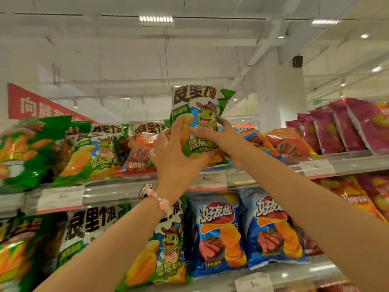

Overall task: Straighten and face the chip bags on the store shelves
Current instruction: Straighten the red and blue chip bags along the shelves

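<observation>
Both arms reach up: your left hand (174, 157) and right hand (219, 138) grip an upright green chip bag (195, 121) above the top shelf (242, 182); leaning bags (99, 152) fill it beside your grip.

Open air above top-shelf bags (101, 152) — shelves packed

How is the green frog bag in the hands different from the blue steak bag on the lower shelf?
The held green bag is raised upright above the top shelf, gripped by the left hand and right hand; the blue bag sits untouched. The green bag shows a cartoon frog, the blue bag steak and chips. Both face forward.
</observation>
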